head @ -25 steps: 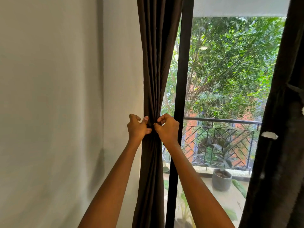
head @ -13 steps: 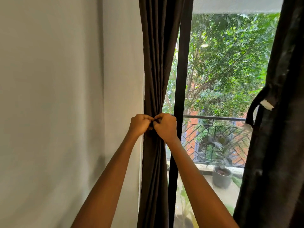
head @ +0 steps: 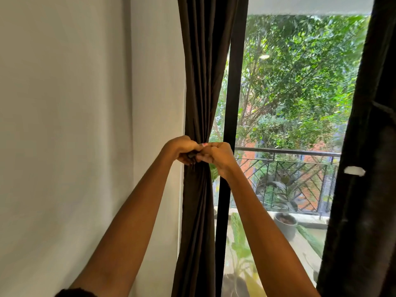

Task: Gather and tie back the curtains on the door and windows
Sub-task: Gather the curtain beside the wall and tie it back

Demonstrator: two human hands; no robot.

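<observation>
A dark brown curtain hangs gathered into a narrow bundle beside the black door frame. It is pinched in at waist height, where both my hands meet. My left hand grips a dark tie-back strip in front of the bundle, fingers curled. My right hand presses against the left and pinches the same strip. Most of the strip is hidden by my fingers. A second dark curtain hangs at the right edge, with a small white tab on it.
A plain white wall fills the left. Through the glass I see a balcony railing, a grey plant pot and trees. The door frame stands just right of the gathered curtain.
My hands have closed together on the front of the bundle, the left moving in from the curtain's left side. The right curtain has swung, its white tab shifting.
</observation>
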